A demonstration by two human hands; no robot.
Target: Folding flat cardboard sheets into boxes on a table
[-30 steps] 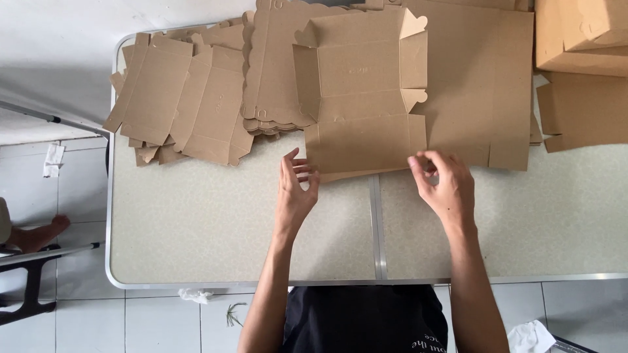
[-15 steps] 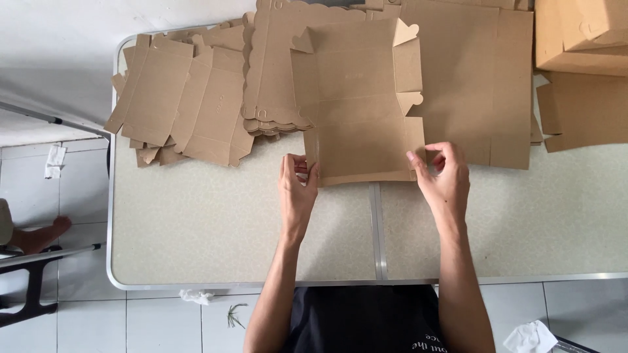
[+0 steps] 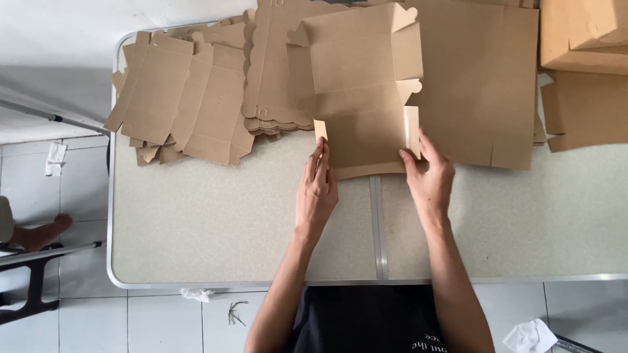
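Note:
A flat brown cardboard box blank (image 3: 358, 91) lies at the middle back of the speckled table (image 3: 216, 222). Its two near side flaps stand folded upward. My left hand (image 3: 316, 189) presses flat against the left flap, fingers together and pointing away from me. My right hand (image 3: 428, 173) holds the right flap up between thumb and fingers. Both hands sit at the blank's near edge, one on each side.
Stacks of flat cardboard blanks (image 3: 186, 98) cover the back left of the table. A large cardboard sheet (image 3: 481, 85) lies behind my right hand. Folded cartons (image 3: 585, 39) stand at the back right. A person's bare foot (image 3: 46, 230) rests on the tiled floor at left.
Both hands moved inward and forward along the blank's near edge. The two side flaps, flat one second ago, now stand raised.

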